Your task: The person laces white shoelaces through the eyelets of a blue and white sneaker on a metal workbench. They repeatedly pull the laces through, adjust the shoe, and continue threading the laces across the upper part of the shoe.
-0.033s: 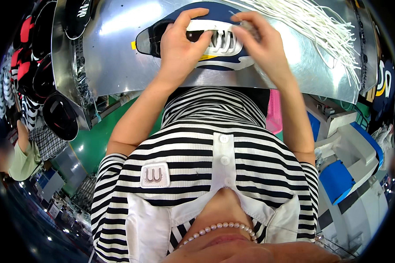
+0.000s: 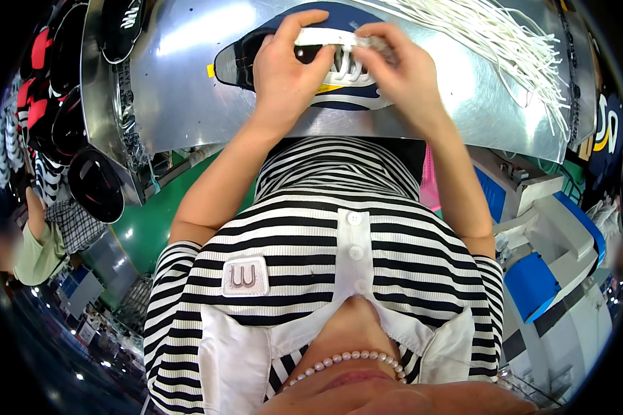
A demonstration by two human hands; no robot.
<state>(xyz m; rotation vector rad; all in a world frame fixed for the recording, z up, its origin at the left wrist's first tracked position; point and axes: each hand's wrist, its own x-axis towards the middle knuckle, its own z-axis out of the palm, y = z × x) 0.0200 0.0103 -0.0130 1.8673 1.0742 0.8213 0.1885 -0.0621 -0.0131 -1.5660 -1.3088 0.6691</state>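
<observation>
A navy and black shoe [image 2: 291, 31] with a white eyelet strip and a yellow patch lies sideways on the metal table, its heel to the left. White shoelace [image 2: 349, 68] crosses its opening in several rows. My left hand [image 2: 284, 72] is closed around the shoe's near side and opening, thumb and forefinger at the eyelet strip. On the right half of the lacing, my right hand [image 2: 401, 66] pinches at the far eyelets. White lace shows at its fingertips; the fingers are partly blurred, and the lace end is hidden.
Loose white laces [image 2: 491, 48] lie heaped at the table's [image 2: 187, 104] far right. A black shoe [image 2: 122, 28] rests at the left end. Shoes [image 2: 97, 181] hang on a rack at left, near another person [image 2: 41, 249]. A grey and blue machine [image 2: 547, 235] stands at right.
My right hand has moved left across the lacing, and its fingertips have come closer to my left hand. My left hand and the shoe stay nearly in place.
</observation>
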